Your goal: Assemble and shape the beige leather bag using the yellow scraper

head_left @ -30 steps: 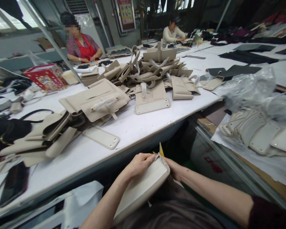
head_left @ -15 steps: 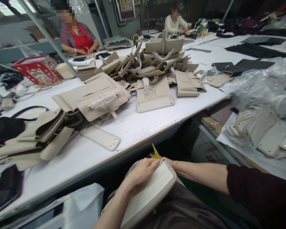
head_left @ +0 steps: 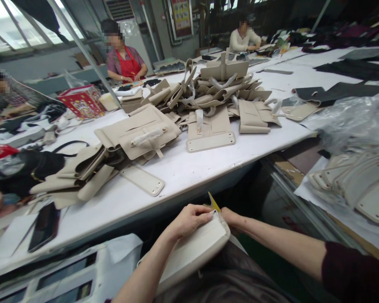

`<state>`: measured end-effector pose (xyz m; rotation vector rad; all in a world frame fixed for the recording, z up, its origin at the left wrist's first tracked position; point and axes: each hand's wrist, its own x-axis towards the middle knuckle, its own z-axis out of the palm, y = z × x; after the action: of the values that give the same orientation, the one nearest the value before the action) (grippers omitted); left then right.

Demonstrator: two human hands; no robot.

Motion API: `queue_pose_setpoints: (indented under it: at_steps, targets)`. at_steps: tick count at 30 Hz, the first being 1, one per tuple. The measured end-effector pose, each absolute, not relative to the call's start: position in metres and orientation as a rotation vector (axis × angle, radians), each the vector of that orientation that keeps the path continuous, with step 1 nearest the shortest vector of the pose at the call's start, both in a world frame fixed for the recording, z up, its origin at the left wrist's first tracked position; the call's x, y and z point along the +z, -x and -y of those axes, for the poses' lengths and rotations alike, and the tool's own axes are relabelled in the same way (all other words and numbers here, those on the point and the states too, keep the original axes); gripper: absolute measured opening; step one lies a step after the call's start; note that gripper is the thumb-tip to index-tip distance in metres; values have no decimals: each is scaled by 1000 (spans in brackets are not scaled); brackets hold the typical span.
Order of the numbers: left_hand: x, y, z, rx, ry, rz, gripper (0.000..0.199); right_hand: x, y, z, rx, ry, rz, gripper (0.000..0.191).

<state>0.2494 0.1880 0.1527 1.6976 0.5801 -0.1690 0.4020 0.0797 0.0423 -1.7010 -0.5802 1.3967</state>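
A cream bag piece [head_left: 202, 248] rests on my lap, below the table's front edge. My left hand [head_left: 189, 219] grips its top edge, fingers pressed together near the corner. At the far corner of the piece is my right hand [head_left: 230, 218], its fingers mostly hidden behind the edge. A pointed yellow thing [head_left: 214, 203] sticks up between the two hands; what it belongs to is hidden. Beyond, a beige strip with metal studs [head_left: 143, 180] lies near the table edge.
Beige bag parts [head_left: 208, 90] are heaped across the white table [head_left: 189, 172]. A phone [head_left: 44, 227] lies at left, plastic-wrapped pieces [head_left: 363, 176] at right. People [head_left: 128, 63] sit across the table. A red box [head_left: 82, 101] stands at the back left.
The view has turned to the left, so the table's contents appear further right, and another person shows at the far left. My left hand's fingers are slightly more bent on the cream piece.
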Motion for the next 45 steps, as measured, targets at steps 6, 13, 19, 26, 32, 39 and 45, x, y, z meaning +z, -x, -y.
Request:
queue_pose_setpoints:
  at_steps: [6,13,19,26,32,39,45]
  targets:
    - [147,-250,-186,-104,-1687,-689,60,80,-475,-25,1531,1609,643,51]
    - [145,-251,-182,-73,-1781,-758,64,120,-485,-30,2062,1436,953,60]
    - [151,-252,-180,-56,-1784,-781,83,133,-498,-72,1179,1866,1388,63]
    - [149,-253,-179,-48,-1743,-810,103,161,-482,-104,449,1959,2445,66]
    - [145,-252,-180,-31,-1835,-843,94,168,-473,-119,349,1784,2662,68]
    - [149,-252,-180,-6,-1835,-787,78,168,-473,-126,301,1654,2757,57]
    - [156,-254,-178,21,-1872,-710,55,169,-473,-129,345,1615,2763,60]
